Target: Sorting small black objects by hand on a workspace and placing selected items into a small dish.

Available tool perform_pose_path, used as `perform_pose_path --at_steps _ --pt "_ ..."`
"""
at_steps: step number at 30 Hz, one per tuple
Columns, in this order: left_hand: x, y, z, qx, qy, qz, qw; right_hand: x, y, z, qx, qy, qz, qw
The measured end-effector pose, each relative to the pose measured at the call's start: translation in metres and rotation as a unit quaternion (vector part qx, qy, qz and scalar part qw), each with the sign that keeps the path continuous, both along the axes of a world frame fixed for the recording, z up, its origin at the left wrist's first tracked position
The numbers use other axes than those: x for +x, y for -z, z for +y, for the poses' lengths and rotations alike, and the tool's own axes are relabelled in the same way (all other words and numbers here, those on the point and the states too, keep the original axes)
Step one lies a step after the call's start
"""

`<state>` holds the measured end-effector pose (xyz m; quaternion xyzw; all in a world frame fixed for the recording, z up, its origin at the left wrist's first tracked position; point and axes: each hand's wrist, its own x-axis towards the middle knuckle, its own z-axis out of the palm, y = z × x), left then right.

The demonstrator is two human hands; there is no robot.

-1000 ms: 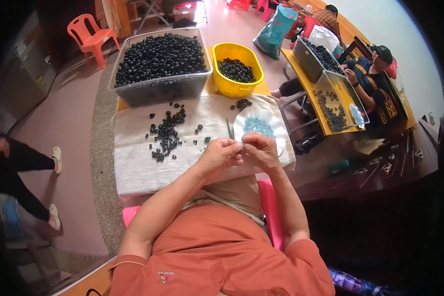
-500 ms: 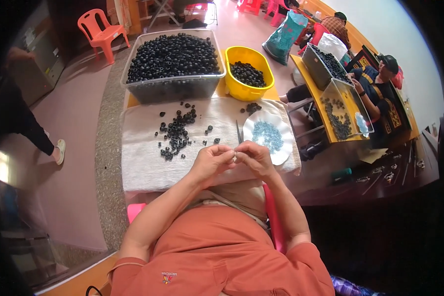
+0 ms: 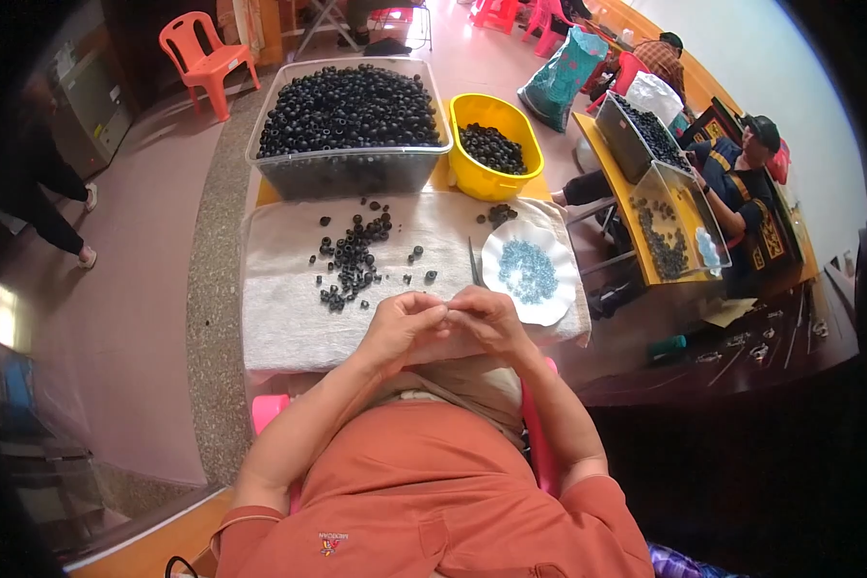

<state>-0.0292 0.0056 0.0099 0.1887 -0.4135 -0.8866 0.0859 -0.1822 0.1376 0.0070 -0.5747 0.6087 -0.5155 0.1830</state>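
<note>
Hands are together at the near edge of the table, so here's my setup. My left hand (image 3: 402, 330) and right hand (image 3: 482, 323) meet fingertip to fingertip, pinched on something tiny between them, too small to make out. They sit over the front edge of the white cloth (image 3: 289, 308) covering the table. Just beyond my left hand there's a scatter of little black beads (image 3: 352, 262) on the cloth. Near my right hand is a white plate (image 3: 530, 275) of pale blue bits, with tweezers (image 3: 474, 262) lying beside its left rim. Along the far edge sit a clear tub (image 3: 342, 135) heaped with black beads and a yellow bowl (image 3: 491, 146) holding a few more.
</note>
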Motion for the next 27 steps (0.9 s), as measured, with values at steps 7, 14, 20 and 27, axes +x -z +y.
perform_pose_path --at_steps 7,14,20,27 --pt "0.006 -0.002 -0.004 0.027 0.012 0.015 0.999 0.011 -0.005 -0.001 0.083 0.006 -0.241 0.967" --pt "0.008 0.005 -0.01 0.065 -0.027 0.005 0.998 0.044 0.001 -0.014 -0.057 0.095 -0.06 0.992" --pt "0.009 0.005 -0.012 0.072 -0.077 0.024 0.994 0.048 -0.009 -0.021 -0.099 0.131 0.127 0.978" --pt "0.008 0.01 -0.03 0.073 -0.14 0.062 0.986 0.008 -0.003 -0.039 0.009 0.171 0.007 0.985"
